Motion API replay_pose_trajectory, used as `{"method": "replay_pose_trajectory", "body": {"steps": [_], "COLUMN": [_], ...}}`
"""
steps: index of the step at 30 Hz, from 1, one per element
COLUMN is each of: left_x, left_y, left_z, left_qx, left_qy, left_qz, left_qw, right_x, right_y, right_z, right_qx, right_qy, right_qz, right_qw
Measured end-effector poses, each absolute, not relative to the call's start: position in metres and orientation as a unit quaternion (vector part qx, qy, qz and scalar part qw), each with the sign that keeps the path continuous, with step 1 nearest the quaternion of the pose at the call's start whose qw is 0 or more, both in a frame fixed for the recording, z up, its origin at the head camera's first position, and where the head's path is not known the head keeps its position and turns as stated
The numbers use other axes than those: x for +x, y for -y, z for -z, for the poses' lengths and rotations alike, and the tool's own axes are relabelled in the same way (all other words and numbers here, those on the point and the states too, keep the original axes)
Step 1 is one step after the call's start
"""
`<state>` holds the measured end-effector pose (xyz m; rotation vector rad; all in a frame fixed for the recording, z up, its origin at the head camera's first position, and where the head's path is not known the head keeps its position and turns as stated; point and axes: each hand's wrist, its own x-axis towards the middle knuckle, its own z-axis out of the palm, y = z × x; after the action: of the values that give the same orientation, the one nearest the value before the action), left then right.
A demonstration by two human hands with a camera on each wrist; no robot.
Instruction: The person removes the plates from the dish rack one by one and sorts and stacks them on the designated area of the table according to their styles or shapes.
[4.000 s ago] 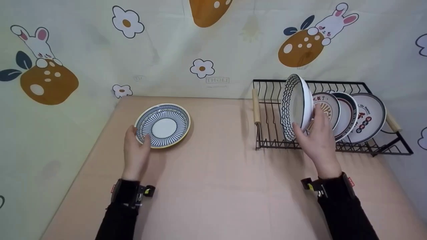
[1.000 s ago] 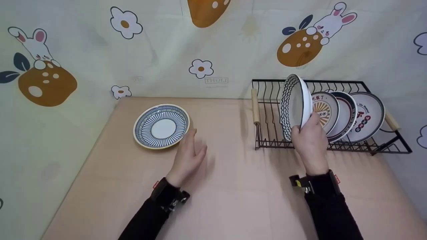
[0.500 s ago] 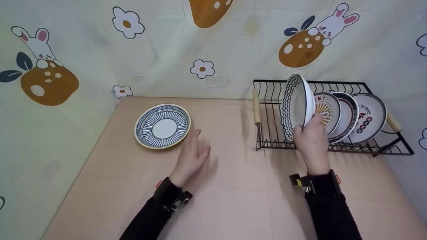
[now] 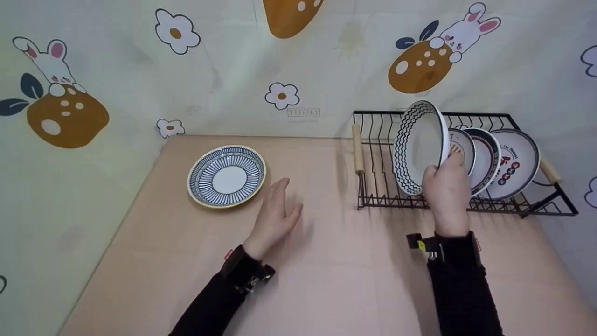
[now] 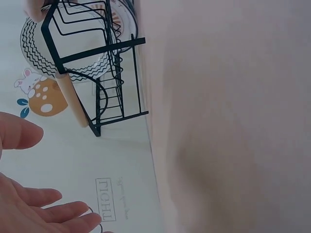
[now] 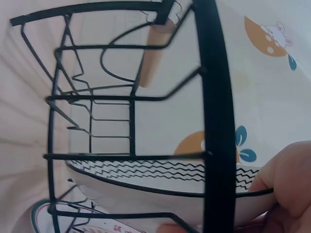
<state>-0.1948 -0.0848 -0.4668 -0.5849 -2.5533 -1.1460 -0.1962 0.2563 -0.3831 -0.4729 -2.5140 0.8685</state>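
My right hand [image 4: 448, 193] grips the near rim of a white shallow bowl [image 4: 422, 142] with black zigzag lines inside. The bowl stands tilted on edge in the left part of a black wire dish rack [image 4: 353, 186]; the right wrist view shows its rim [image 6: 146, 191] behind the rack's wires, with the thumb over it. My left hand [image 4: 275, 219] is held with fingers extended above the table, holding nothing. Just left of it, apart from the fingers, a blue-and-white striped plate [image 4: 229, 179] with a yellowish rim lies flat.
Right of the bowl, several plates stand in the rack: a sun-patterned one [image 4: 461, 136], partly hidden, a dark-rimmed one [image 4: 482, 175] and one with red motifs [image 4: 524, 161]. Wooden handles [image 4: 357, 149] cap the rack's ends. A printed cloth wall [image 4: 233, 70] backs the table [image 4: 317, 270].
My left hand has gone from the striped plate's left edge to its right side. My right hand has closed on the bowl's rim, and just now the bowl has turned and shifted slightly right.
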Motion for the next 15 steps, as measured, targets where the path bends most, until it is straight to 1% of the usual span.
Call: {"method": "replay_pose_trajectory", "body": {"steps": [4, 12, 15], "left_x": [-0.195, -0.195, -0.194], "left_y": [0.079, 0.066, 0.063], "left_z": [0.464, 0.453, 0.449], "left_qx": [-0.210, -0.225, -0.228], "left_qy": [0.884, 0.876, 0.874], "left_qz": [0.393, 0.401, 0.403], "left_qw": [0.144, 0.143, 0.145], "right_x": [-0.195, -0.189, -0.188], "right_y": [-0.264, -0.262, -0.259], "right_z": [0.376, 0.367, 0.367], "right_qx": [-0.188, -0.176, -0.171], "right_qy": [0.903, 0.884, 0.875], "right_qz": [-0.320, -0.341, -0.359], "right_qw": [0.219, 0.268, 0.278]}}
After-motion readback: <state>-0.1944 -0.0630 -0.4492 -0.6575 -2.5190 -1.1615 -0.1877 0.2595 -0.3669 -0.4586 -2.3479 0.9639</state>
